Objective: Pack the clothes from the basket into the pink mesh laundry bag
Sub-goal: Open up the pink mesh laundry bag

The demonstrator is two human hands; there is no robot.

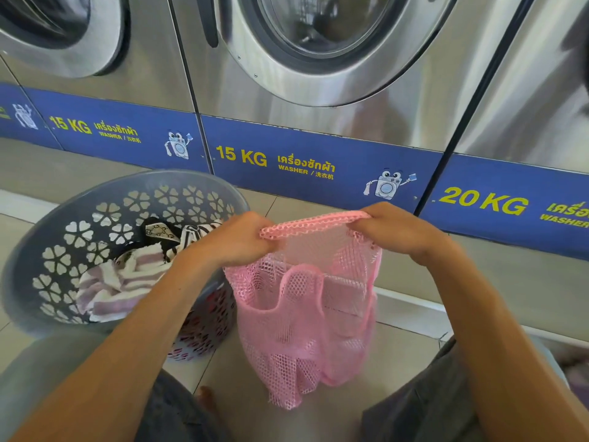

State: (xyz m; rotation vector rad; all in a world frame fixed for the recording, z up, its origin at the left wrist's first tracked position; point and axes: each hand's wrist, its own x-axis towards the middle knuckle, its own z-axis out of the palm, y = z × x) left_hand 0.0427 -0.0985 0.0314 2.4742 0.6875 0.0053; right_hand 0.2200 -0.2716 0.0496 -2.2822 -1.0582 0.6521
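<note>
**A:** Three steel front-loading washers (318, 59) fill the back of the view. What do the labels read?

**B:** Blue base band (318, 161), yellow print: "15 KG" twice, "20 KG" at far right, each with "WASHER" and a cartoon machine beside it.

**A:** Next item down in size?

**B:** One grey plastic basket (79, 224), round, flower-shaped cut-outs in the wall, standing on the tiled floor (398, 282) at the left, near the washers.

**A:** Contents?

**B:** Clothes (127, 275): a white-and-lilac striped piece on top, a black-and-white striped piece and a dark patterned one behind it. Something red shows through the lower cut-outs.

**A:** And the pink mesh laundry bag (302, 314)?

**B:** Held up just right of the basket, between the person's knees, hanging slack. Its folded top edge is stretched level between the two hands. Whether anything is inside, I cannot tell.

**A:** Hands?

**B:** Left hand (236, 240), fingers curled, gripping the left end of the rim, forearm crossing over the basket's edge. Right hand (395, 231), fingers curled, gripping the right end.

**A:** Smallest entry?

**B:** Grey shorts at the bottom edge.
</note>
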